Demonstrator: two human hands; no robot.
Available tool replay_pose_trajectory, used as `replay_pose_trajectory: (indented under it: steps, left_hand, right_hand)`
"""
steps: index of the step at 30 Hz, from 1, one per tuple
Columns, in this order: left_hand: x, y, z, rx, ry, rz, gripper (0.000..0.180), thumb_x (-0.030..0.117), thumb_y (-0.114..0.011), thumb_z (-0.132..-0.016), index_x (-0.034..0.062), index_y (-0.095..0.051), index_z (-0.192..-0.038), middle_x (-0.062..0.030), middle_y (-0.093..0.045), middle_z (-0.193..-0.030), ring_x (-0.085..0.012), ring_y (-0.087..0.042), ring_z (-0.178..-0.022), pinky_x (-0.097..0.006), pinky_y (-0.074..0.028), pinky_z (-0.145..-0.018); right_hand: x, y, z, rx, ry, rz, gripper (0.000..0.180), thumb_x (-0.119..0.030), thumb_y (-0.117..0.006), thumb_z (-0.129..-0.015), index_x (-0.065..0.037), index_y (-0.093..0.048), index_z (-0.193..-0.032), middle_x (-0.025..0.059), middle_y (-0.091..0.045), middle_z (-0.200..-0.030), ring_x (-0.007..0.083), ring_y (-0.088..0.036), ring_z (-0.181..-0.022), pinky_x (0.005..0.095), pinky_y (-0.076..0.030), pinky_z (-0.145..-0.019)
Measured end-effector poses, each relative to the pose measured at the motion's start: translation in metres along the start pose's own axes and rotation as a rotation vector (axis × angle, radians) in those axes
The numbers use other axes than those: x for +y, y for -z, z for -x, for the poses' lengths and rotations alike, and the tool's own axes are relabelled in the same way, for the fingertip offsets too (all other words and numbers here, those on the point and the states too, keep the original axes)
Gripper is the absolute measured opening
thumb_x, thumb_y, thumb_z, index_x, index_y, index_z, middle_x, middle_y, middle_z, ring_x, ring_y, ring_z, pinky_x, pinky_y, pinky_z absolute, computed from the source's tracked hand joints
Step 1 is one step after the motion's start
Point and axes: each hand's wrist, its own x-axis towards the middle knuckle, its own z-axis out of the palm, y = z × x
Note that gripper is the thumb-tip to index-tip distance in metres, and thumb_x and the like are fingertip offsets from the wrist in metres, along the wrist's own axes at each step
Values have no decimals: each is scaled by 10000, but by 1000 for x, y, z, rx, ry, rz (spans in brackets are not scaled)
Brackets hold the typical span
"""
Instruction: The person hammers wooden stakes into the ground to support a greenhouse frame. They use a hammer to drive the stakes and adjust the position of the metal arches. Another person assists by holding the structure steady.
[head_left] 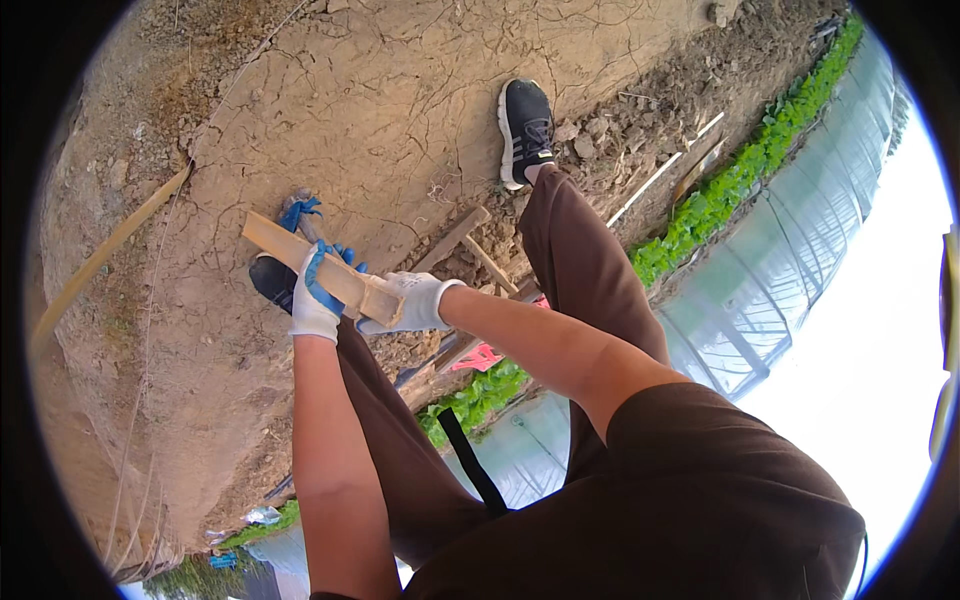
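A pale tan length of what looks like split bamboo is held out slantwise above the ground, its near end hollowed like a trough. My left hand, in a white glove with blue-coated fingers, is closed round its middle. Gripping the near end is my right hand, also in a white glove; its fingertips are partly hidden behind the piece. Just beyond the far part, a greyish object wrapped with blue material lies on the soil beside my left shoe; its kind I cannot tell.
Cracked dry soil spreads ahead. A long wooden pole lies at the left, near a thin line. Wooden pieces lie between my legs. Rightward are clods, a white rod, green plants and a plastic-covered tunnel.
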Motion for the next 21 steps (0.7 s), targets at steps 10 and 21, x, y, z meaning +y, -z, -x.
replay_pose_trajectory:
  steps: [10, 21]
  left_hand:
    - [6, -62, 96, 172, -216, -377, 246, 206, -745, -965, 46, -660, -1131, -58, -680, -945, -178, -690, -833, -334, -574, -745]
    - [-96, -218, 285, 354, -418, -454, 316, 232, -731, -988, 21, -658, -1212, -90, -713, -1018, -200, -704, -904, -324, -578, -828]
  right_hand:
    - [107, -66, 102, -427, -320, 552, 408, -231, -673, -967, -126, -716, -1359, 56, -737, -1319, 278, -698, -1216, 526, -557, -930]
    - [69, -10, 269, -373, 76, 277, 434, -194, -739, -844, -71, -761, -1259, 157, -749, -1266, 334, -724, -1170, 472, -600, -905]
